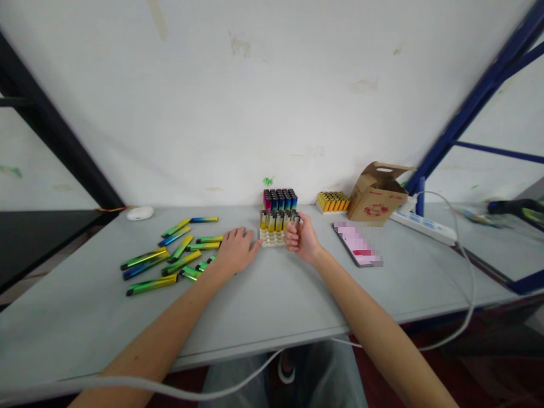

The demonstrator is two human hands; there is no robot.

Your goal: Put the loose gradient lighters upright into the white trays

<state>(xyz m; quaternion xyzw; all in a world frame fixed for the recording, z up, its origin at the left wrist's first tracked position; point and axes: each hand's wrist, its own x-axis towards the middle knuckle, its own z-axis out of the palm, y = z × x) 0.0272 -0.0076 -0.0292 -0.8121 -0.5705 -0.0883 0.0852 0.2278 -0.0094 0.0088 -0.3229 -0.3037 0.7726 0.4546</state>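
Right hand (pixel 302 239): fingers curled in at the right end of the rack; cannot tell whether they grip a tube.
Left hand (pixel 238 249): palm down, fingers loosely spread and empty, at the right edge of the loose sticks.
White pitted rack (pixel 272 239): between the hands, its back rows holding upright yellow-and-clear dark-topped tubes (pixel 278 221).
Shiny green, yellow and blue slim sticks (pixel 182 263): scattered left on the grey tabletop (pixel 280 309).
Behind rack: upright black-topped red-and-blue cylinders (pixel 280 199).
Right side: pink-screened phone (pixel 355 245), orange cylinders (pixel 334 202), open brown cardboard box (pixel 374 198).
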